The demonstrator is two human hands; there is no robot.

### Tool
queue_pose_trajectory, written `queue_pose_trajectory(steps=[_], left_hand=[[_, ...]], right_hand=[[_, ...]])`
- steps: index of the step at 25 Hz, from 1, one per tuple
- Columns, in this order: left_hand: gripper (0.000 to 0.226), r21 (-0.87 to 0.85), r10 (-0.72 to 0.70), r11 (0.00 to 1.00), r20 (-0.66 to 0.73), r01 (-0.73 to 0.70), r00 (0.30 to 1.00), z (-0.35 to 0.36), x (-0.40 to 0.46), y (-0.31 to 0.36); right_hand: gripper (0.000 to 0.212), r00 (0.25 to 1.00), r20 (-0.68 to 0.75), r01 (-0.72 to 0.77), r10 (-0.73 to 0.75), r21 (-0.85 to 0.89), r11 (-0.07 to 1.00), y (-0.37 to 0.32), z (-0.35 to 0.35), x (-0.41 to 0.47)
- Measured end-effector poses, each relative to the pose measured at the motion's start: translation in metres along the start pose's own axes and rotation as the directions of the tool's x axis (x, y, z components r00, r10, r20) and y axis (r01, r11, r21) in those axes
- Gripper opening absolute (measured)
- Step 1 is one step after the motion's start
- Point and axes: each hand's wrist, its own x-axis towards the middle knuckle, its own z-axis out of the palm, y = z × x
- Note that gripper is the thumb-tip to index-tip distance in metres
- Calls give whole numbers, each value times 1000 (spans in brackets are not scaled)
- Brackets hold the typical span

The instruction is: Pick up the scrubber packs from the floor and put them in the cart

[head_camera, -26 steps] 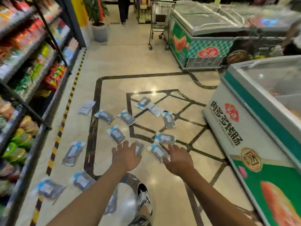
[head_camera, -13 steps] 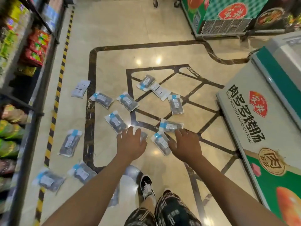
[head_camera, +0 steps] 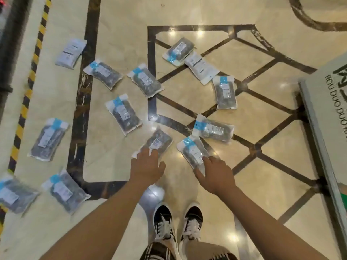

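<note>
Several scrubber packs, clear bags with dark scrubbers and blue-white labels, lie scattered over the marble floor. My left hand [head_camera: 146,168] reaches down with fingers spread, its fingertips touching the near end of one pack [head_camera: 158,141]. My right hand [head_camera: 216,174] is also spread, its fingers resting on the near end of another pack [head_camera: 193,152]. Neither pack is lifted. More packs lie beyond, such as one [head_camera: 123,114] to the left and one [head_camera: 214,129] to the right. No cart is in view.
A freezer cabinet [head_camera: 326,117] stands along the right edge. A shelf base [head_camera: 7,53] with yellow-black floor tape [head_camera: 26,102] runs down the left. My shoes [head_camera: 176,220] stand on the floor just behind my hands. Two packs [head_camera: 64,190] lie at the lower left.
The view has tilted down and closer to the floor. Both hands have dropped onto the two nearest packs.
</note>
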Motion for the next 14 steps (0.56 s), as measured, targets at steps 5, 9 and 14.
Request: queue_pose_trajectory(steps=[5,9,14], left_hand=[[52,-318,-112,941,34,117,993,138,141,-22],[69,-362,-166,921,-28,145,986,210,242,-29],[78,-351,-203,917,-7,188,979,248,282,-31]], right_hand=[[64,995,78,-69,64,64,996,47,134,129],[71,978,138,-167,156,73,983,76,210,211],[104,957,122,-284,262,225,932,91,250,246]])
